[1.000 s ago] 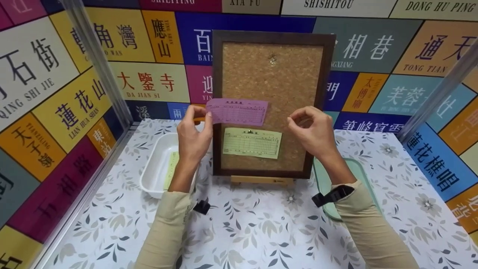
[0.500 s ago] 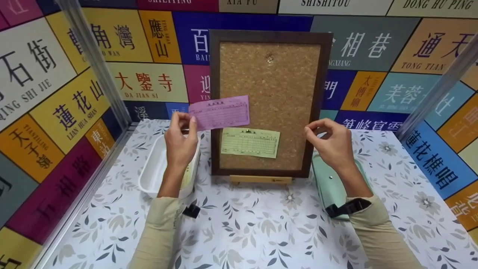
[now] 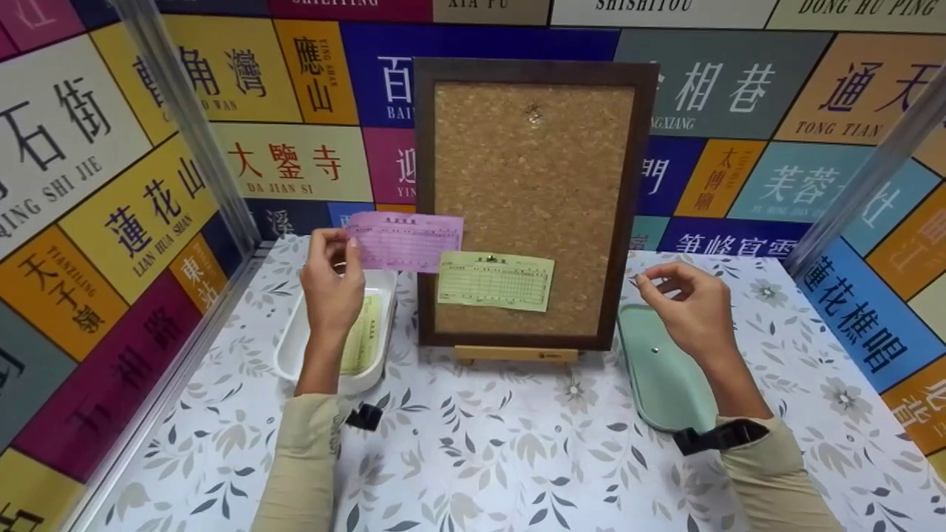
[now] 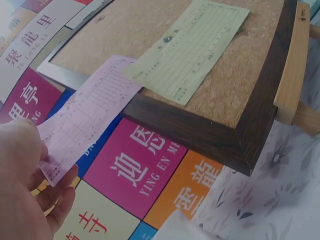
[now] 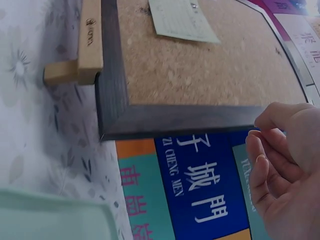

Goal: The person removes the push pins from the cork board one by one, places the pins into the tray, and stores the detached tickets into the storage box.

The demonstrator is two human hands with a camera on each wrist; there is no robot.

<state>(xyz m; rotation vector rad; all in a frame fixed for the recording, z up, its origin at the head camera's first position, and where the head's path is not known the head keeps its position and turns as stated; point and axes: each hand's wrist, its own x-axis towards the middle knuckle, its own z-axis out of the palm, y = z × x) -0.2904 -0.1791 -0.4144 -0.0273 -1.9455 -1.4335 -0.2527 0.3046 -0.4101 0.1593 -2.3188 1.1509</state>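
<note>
My left hand pinches a pink paper slip by its left end, in front of the corkboard's left edge. In the left wrist view the pink slip slants up from the fingers toward a pale green slip. That green slip is fixed to the lower corkboard by a thumbtack at its top edge. Right of the board, my right hand has thumb and forefinger together, with a tiny thumbtack tip showing at them. In the right wrist view the fingers hide it.
A white dish with yellow-green slips stands on the left. On the right lies a mint tray bearing a thumbtack. A wooden stand supports the board. More tacks cluster near the board's top.
My left hand has drawn the pink slip left and down, from over the board to its left edge. My right hand has moved right and down, away from the board.
</note>
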